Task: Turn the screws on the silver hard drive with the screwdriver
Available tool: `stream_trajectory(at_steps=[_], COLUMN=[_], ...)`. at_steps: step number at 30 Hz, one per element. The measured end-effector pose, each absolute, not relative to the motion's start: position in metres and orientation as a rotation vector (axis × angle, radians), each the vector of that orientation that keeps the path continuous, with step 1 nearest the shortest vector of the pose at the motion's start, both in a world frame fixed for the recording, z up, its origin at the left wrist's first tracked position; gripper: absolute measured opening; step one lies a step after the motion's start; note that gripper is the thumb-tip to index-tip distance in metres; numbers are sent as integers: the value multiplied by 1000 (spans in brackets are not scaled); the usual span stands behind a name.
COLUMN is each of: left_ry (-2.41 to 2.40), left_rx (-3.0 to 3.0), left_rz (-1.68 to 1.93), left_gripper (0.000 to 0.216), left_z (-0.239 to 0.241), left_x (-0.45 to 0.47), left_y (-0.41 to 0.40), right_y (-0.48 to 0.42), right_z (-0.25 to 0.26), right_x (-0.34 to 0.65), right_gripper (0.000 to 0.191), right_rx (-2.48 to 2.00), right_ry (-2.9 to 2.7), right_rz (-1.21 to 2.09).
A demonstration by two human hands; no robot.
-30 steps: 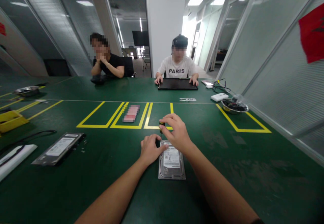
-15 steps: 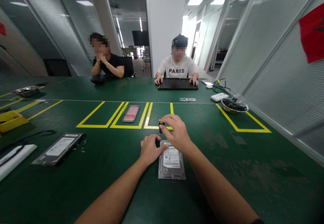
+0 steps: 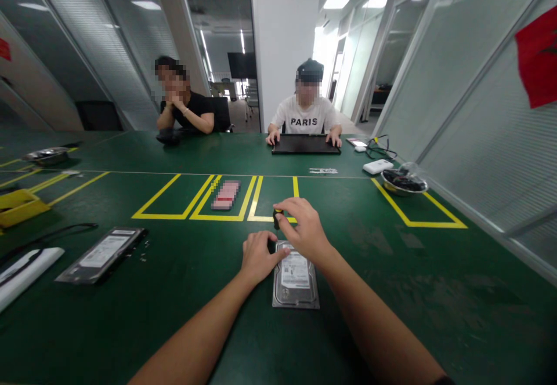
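Note:
A silver hard drive (image 3: 296, 280) with a white label lies flat on the green table (image 3: 391, 292) in front of me. My right hand (image 3: 304, 228) is closed round a small screwdriver (image 3: 277, 217) with a black and yellow handle, held upright over the drive's far left corner. My left hand (image 3: 257, 255) rests beside that corner with its fingers curled, touching the drive's edge. The screwdriver's tip is hidden behind my fingers.
A second hard drive (image 3: 102, 253) with small loose screws lies at the left, beside a white bar (image 3: 26, 272) and a yellow tray (image 3: 17, 206). Two people sit across the table, one with a black laptop (image 3: 305, 144). A metal bowl (image 3: 402, 182) stands at the right.
My right hand's fingers have shifted slightly round the screwdriver handle. Nothing else has moved.

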State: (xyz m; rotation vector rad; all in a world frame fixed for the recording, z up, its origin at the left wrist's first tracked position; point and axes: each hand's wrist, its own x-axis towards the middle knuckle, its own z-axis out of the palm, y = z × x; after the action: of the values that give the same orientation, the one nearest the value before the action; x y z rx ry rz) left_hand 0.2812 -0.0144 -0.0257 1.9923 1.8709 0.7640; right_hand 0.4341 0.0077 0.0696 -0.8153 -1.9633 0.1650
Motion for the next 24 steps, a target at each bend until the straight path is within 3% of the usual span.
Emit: stream_trajectory(at_steps=[24], left_ry=[1912], left_rx=[1977], left_rz=[742], left_gripper=[38], left_z=[-22], left_x=[282], left_y=[-17], right_y=[9], right_z=[68], right_x=[433], right_gripper=[15], right_rx=[-832], right_ry=[-1949], right_rz=[166])
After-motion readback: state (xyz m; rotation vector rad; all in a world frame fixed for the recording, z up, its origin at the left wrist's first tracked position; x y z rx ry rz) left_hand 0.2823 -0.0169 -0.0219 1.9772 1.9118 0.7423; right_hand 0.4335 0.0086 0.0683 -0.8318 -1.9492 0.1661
